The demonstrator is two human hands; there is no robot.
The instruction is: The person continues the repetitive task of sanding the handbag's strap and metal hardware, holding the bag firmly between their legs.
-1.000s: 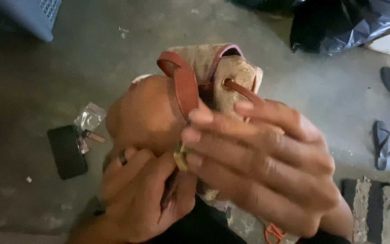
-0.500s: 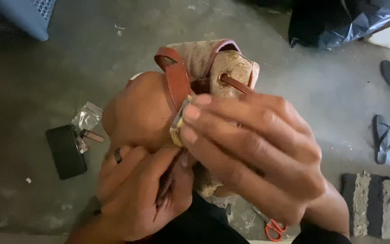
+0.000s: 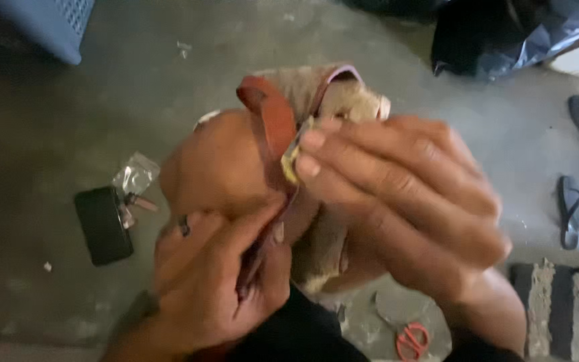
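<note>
Grey concrete floor (image 3: 48, 134) fills the background, with a blue crate (image 3: 48, 23) at the upper left of the frame and a black plastic bag (image 3: 504, 33) at the upper right. At centre, a sandal (image 3: 333, 107) with a worn tan sole rests against the person's bare knee (image 3: 219, 164). Its long axis runs from the lower centre up toward the upper centre of the frame, and the upper end points away from the wearer of the camera. A brown leather strap (image 3: 273, 127) arches over the sandal and runs down toward the lower left. The left hand (image 3: 216, 281), at lower centre, is closed around the lower end of the strap, thumb pressed against it; a dark ring shows on one finger. The right hand (image 3: 410, 201), at centre right, pinches a small yellowish piece (image 3: 291, 157) against the strap with its fingertips; what this piece is cannot be told. On the floor at left lie a black phone (image 3: 103, 224) and a clear plastic wrapper (image 3: 135, 174). Two dark flip-flops (image 3: 574, 211) lie at the right edge, and red-handled scissors (image 3: 412, 342) lie at the bottom.
</note>
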